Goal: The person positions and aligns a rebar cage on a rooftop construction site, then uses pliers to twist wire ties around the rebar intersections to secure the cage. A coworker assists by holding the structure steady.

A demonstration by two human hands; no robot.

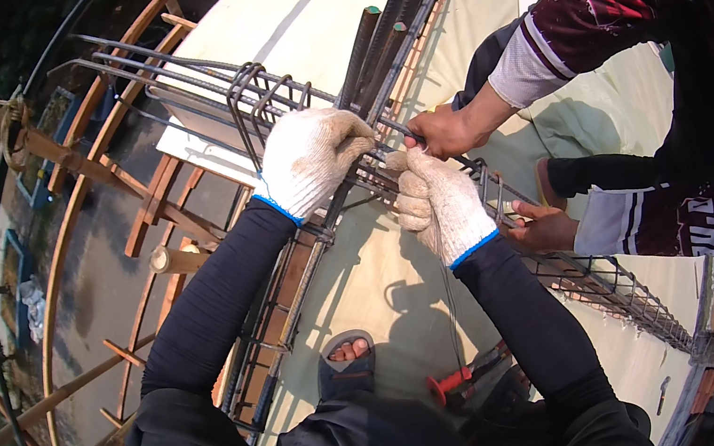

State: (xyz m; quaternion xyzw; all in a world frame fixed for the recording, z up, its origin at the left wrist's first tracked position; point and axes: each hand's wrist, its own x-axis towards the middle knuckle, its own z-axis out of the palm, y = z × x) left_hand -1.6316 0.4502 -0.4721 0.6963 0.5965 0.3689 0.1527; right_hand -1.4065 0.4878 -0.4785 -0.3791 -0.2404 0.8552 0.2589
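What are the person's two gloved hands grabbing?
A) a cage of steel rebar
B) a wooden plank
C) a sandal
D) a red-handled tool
A: both the left hand and the right hand, in white knit gloves, grip the rebar cage; the red-handled tool lies untouched on the deck below.

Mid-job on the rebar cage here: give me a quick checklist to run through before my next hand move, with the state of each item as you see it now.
1. Left hand gripped on the rebar cage: ok, gloved fingers wrap the bars.
2. Right hand on the bars beside it: ok, gloved and closed on them.
3. Co-worker's hands away from mine: not ok, one bare hand sits right against my right glove.
4. Tie wire in place at the joint: cannot tell, hidden by the gloves.
5. Red-handled tool within reach: ok, it lies on the deck by my knee.
6. Footing: cannot tell; only one sandalled foot shows.
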